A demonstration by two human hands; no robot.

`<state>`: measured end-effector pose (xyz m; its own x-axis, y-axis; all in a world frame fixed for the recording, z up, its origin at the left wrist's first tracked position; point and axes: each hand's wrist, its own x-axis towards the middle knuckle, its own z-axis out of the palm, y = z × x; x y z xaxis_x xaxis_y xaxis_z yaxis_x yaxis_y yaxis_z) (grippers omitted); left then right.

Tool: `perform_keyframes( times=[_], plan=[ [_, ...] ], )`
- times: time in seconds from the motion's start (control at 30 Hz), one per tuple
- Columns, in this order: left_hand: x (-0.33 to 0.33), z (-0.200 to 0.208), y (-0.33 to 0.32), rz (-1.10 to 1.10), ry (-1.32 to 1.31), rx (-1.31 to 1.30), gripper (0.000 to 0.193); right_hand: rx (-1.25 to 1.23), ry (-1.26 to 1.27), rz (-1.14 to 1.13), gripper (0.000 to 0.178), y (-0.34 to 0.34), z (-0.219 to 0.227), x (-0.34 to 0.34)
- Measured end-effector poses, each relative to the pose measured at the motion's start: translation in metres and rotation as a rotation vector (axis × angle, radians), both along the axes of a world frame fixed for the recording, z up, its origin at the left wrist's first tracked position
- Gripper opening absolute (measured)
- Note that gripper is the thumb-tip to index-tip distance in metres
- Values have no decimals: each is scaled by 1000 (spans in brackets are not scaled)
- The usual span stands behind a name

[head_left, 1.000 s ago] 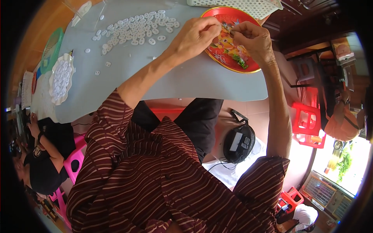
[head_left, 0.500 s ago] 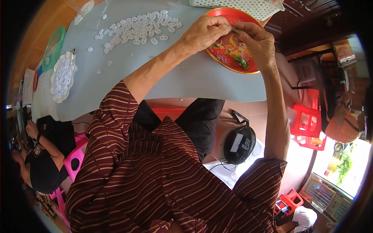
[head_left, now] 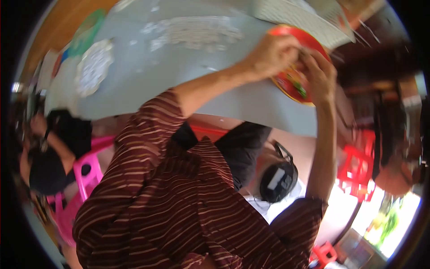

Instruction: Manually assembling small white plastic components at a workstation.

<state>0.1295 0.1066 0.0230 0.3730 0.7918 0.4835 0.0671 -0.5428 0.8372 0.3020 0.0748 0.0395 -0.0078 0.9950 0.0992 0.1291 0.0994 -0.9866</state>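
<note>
Over the red round tray (head_left: 286, 30) with its gold rim, my left hand (head_left: 277, 54) and my right hand (head_left: 318, 71) meet fingertip to fingertip. Both are closed in a pinch around a tiny dark thing between them, too small and blurred to name. Under my fingers the tray shows a colourful yellow, orange and green pattern. To the left on the grey table (head_left: 179, 80) lies a wide patch of small white oval pieces (head_left: 192, 32), with a few scattered ones apart from it.
A white scalloped dish (head_left: 79, 85) of white pieces and a green basket (head_left: 87, 32) stand at the left. A white perforated basket (head_left: 300, 20) is behind the tray. Below are a black strapped device (head_left: 278, 183), a pink chair (head_left: 89, 177) and red stools (head_left: 356, 168). Another person (head_left: 51, 168) sits left.
The whole view has shifted and blurred, with the table and tray now farther right and lower in the picture. My hands stay together above the tray, still pinching.
</note>
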Motion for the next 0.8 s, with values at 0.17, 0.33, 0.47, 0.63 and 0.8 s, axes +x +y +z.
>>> perform_keyframes(
  times=[0.17, 0.33, 0.47, 0.63, 0.8],
  plan=[
    [16, -6, -2, 17, -85, 169, 7, -48, 121, -64, 21, -9, 5, -1],
    [21, -11, 2, 131, 7, 171, 10, -28, 94, 33, 25, 9, -13, 17],
    [25, -11, 6, 182, 79, 98, 15, -67, 233, 161, 27, 25, -25, 31],
    [30, -15, 8, 262, 119, 110, 15, -121, 332, 138, 29, 30, -25, 21],
    [38, -21, 5, 318, 143, 107, 15, -154, 371, 182, 32, 31, -32, 29]
  ],
)
